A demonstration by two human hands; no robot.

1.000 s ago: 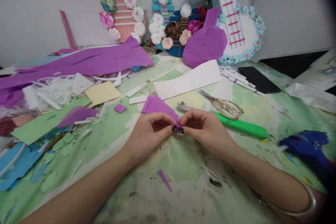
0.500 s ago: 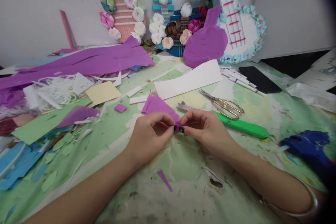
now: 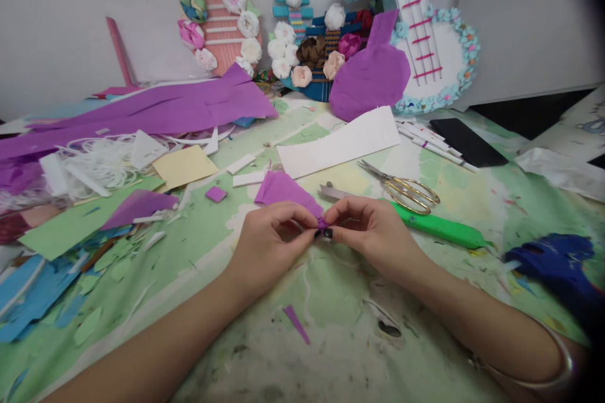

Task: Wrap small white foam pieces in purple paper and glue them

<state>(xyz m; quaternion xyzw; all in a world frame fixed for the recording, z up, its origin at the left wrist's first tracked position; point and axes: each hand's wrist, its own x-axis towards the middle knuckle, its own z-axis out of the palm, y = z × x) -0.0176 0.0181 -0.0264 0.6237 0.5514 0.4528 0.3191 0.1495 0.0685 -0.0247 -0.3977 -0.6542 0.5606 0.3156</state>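
Observation:
Between my fingertips, at the centre of the view, is a small crumpled bit of purple paper [image 3: 322,224]. My left hand [image 3: 274,239] pinches it from the left, and my right hand [image 3: 366,227] pinches it from the right, the fingertips almost meeting. Just behind them a larger purple paper piece [image 3: 286,192] lies on the table; whether it joins the crumpled bit is hidden by my fingers. Gold-handled scissors [image 3: 401,186] and a green-handled blade [image 3: 435,225] lie beyond my right hand.
Paper-flower guitars, a pink one [image 3: 227,31] among them, and a purple guitar shape [image 3: 371,82] stand along the wall. A white strip [image 3: 340,141], a black phone [image 3: 467,141] and blue cloth [image 3: 553,264] lie on the table [image 3: 265,352]. Scraps and white string [image 3: 108,160] cover the left.
The fingertips of my left hand have shifted slightly to the right, closer to my right hand, around the crumpled purple paper. Nothing else has visibly moved.

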